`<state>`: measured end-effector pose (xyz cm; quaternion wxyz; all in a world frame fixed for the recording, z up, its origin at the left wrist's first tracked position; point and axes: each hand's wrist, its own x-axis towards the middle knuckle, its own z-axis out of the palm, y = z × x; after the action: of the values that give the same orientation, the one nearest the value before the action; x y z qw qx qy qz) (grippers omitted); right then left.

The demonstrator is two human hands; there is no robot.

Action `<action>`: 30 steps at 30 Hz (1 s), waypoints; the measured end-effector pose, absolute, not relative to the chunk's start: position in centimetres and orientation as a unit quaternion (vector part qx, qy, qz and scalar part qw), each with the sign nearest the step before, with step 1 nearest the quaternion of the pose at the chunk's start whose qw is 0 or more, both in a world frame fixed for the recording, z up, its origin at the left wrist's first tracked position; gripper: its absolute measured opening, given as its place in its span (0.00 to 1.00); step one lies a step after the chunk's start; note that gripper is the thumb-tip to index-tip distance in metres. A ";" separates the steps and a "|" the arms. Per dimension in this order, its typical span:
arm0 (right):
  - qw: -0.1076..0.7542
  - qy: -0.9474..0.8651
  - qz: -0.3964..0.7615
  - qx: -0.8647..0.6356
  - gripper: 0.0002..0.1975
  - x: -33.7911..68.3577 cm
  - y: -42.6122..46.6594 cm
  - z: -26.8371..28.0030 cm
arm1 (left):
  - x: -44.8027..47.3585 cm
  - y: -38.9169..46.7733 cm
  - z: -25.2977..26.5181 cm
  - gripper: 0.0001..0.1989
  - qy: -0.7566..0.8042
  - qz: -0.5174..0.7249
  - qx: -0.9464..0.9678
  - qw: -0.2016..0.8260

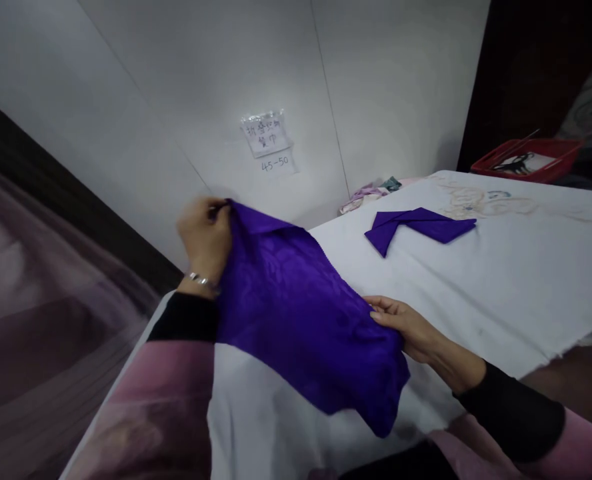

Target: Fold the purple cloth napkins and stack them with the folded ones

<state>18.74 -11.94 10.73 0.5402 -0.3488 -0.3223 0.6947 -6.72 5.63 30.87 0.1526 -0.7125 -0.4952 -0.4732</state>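
Observation:
A purple cloth napkin point(301, 313) hangs stretched between my two hands, above the white-covered table. My left hand point(207, 233) is closed on its upper left corner, raised near the wall. At the napkin's right edge, my right hand point(406, 327) pinches the cloth between thumb and fingers. The lower right part of the napkin droops in loose folds. Farther back on the table lies a second purple napkin point(421, 225), folded into a bent, angular shape, touched by neither hand.
White cloth point(501, 293) with a stitched flower pattern covers the table. A red basket point(531, 160) with dark-handled scissors point(519, 163) stands at the back right. Crumpled fabric point(366, 195) lies by the wall, where a handwritten paper sign point(267, 135) hangs. Sheer pink fabric point(41, 320) hangs at left.

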 end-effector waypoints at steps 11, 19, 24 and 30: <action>0.586 -0.290 0.575 -0.492 0.13 22.5 -7.2 2.4 | -2.3 6.6 13.3 0.16 -0.423 -0.234 -0.864 -0.136; 0.491 -0.450 0.571 -0.480 0.31 24.1 -12.0 1.7 | -10.1 -9.1 5.9 0.16 -0.374 -0.176 -0.899 -0.143; 0.483 -0.413 0.614 -0.468 0.40 24.8 -13.4 3.0 | -13.6 -13.3 3.6 0.22 -0.356 -0.159 -0.920 -0.041; 0.490 -0.366 0.572 -0.546 0.41 27.8 -13.0 4.8 | -15.2 -13.2 2.1 0.19 -0.392 -0.124 -0.911 0.024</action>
<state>27.79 -12.99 4.84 0.4898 -0.5460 -0.3665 0.5724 -15.19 -13.21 2.08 0.0243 -0.9114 -0.3916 -0.1240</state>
